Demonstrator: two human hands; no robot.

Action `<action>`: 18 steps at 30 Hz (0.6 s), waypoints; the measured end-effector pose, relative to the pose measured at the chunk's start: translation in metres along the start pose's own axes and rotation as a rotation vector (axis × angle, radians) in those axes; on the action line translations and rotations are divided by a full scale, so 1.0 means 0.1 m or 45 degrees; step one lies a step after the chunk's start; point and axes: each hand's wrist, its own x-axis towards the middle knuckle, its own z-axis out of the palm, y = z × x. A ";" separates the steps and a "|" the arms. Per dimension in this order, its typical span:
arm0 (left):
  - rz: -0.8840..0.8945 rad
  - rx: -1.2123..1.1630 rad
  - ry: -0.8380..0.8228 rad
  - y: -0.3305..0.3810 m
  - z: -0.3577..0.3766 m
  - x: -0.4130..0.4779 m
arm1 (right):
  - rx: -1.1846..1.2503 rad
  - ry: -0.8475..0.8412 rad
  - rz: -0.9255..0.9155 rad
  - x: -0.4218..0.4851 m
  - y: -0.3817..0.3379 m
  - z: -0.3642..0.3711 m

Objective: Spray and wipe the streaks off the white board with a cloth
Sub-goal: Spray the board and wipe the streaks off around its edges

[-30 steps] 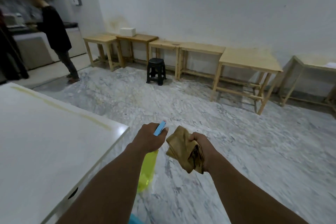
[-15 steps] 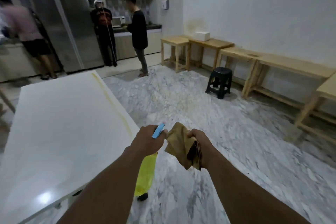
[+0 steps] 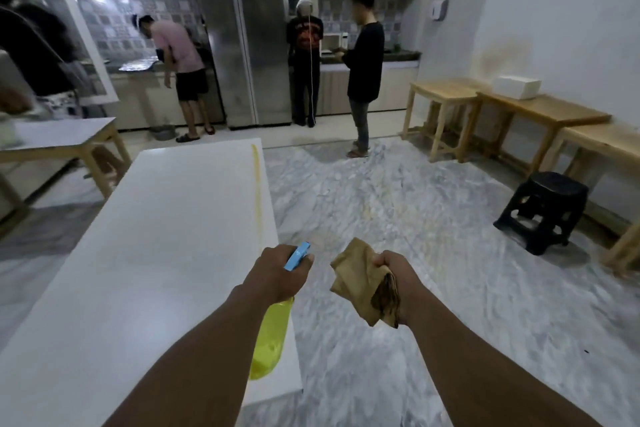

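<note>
My left hand [image 3: 277, 270] is wrapped around the neck of the spray bottle [image 3: 272, 336], fingers pressed tight on it — the blue trigger head [image 3: 297, 255] sticks out above my knuckles and the yellow body hangs down below my wrist, tilted toward me. The bottle hovers over the near right corner of the white board [image 3: 138, 253], which lies flat in front of me on my left and stretches away toward the kitchen. A long yellowish streak [image 3: 257, 191] runs along the board's right edge, from its far end down toward my left hand.

My right hand [image 3: 393, 274] is just beside the left, over the marble floor [image 3: 398, 201] rather than the board. Its grip is closed on the cloth [image 3: 360, 281], a tan rag bunched in my fist, with a fold poking up toward the bottle's head and a darker stained patch near my palm. The cloth and bottle are near each other but apart.

To the right, a black plastic stool [image 3: 543, 208] stands on the floor in front of a row of wooden benches [image 3: 540, 111] along the wall — a white box [image 3: 517, 87] sits on one of them. Further back, three people stand by the kitchen counter and the steel fridge [image 3: 242, 48]. Another white-topped bench [image 3: 55, 135] sits off to the far left.
</note>
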 end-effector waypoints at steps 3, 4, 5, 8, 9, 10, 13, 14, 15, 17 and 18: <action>-0.076 0.022 0.019 0.05 -0.10 0.53 | 0.038 -0.101 0.046 0.58 -0.45 0.15; -0.094 0.026 0.007 0.09 -0.10 0.61 | 0.046 -0.140 0.035 0.70 -0.55 0.18; -0.137 0.019 0.089 0.11 -0.08 1.10 | -0.027 -0.171 0.055 1.25 -0.93 0.34; -0.186 0.023 0.175 0.05 -0.07 1.78 | -0.045 -0.279 0.121 2.06 -1.31 0.56; -0.236 0.029 0.186 0.04 -0.06 1.93 | -0.031 -0.328 0.162 2.26 -1.40 0.61; -0.265 0.020 0.190 0.01 -0.03 2.12 | -0.021 -0.369 0.202 2.49 -1.49 0.62; -0.320 0.048 0.186 0.01 -0.07 2.69 | -0.043 -0.457 0.239 3.07 -1.91 0.78; -0.322 0.056 0.194 -0.02 -0.08 2.90 | -0.057 -0.462 0.245 3.26 -2.04 0.86; -0.339 0.066 0.200 -0.02 -0.13 3.08 | -0.059 -0.473 0.250 3.45 -2.16 0.95; -0.362 0.073 0.200 -0.07 -0.20 3.41 | -0.075 -0.489 0.287 3.76 -2.35 1.14; -0.381 0.070 0.196 -0.12 -0.23 3.60 | -0.083 -0.497 0.296 3.94 -2.43 1.22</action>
